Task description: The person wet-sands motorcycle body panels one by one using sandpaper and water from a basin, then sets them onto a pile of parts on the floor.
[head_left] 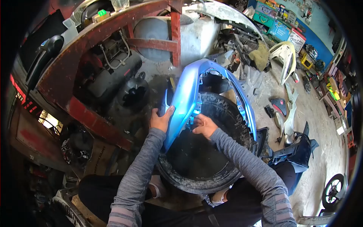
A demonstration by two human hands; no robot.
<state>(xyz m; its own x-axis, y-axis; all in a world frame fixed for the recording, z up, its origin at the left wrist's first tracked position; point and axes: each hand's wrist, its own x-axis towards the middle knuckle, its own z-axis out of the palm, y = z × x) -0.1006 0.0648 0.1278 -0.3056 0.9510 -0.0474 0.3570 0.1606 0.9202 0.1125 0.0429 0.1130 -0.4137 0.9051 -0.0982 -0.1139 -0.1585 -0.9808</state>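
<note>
A glossy blue motorcycle fairing (184,90), bent in a wide arch, stands tilted above a round black tub (196,186). My left hand (162,120) is closed on its left leg, with the thumb on the painted face and the fingers around the outer edge. On the inner side of that same leg, my right hand (204,126) is closed, thumb and fingertips at the small tabs along the edge. Exactly what its fingertips pinch is partly hidden. Dark liquid or residue covers the tub's bottom, beneath the fairing's open middle.
A red metal frame (94,123) rises at the left, with a dark cylindrical tank (117,75) behind it. Black plastic parts (293,153) lie right of the tub. Farther off are a cream fairing (283,60), a small wheel (333,191) and boxes (280,30).
</note>
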